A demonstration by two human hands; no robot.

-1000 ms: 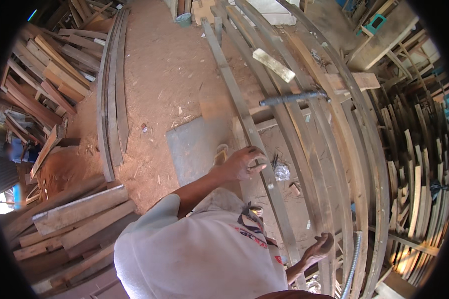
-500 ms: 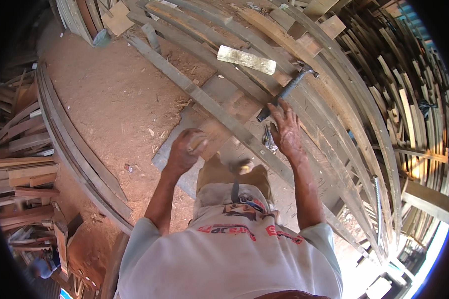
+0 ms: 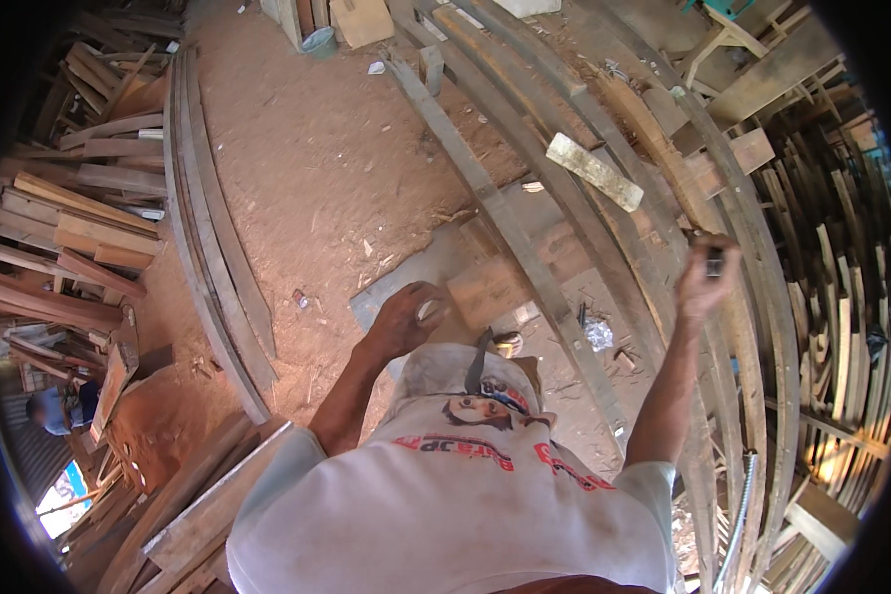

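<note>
My right hand (image 3: 705, 285) is raised over the long beams on the right. Its fingers are closed around a hammer (image 3: 715, 261), of which only the dark handle end shows; the head is hidden. In front of my shirt, my left hand (image 3: 406, 322) is curled around a small pale thing (image 3: 428, 310) that I cannot make out. Across the beams lies a short whitish wood block (image 3: 594, 171). A shiny crumpled silver packet (image 3: 597, 335) is on the ground between the beams, between my two hands.
Long curved beams (image 3: 510, 223) run from the far side down to the right. Stacked planks (image 3: 99, 238) fill the left side, beside curved boards (image 3: 213, 238) on the brown dirt floor (image 3: 307, 148). More timber (image 3: 841, 297) leans at the far right. A metal rod (image 3: 741, 515) lies lower right.
My right hand has picked the hammer up off the beams and swung it to the right. My left hand stays curled before me. The view has shifted, so the surroundings appear displaced.
</note>
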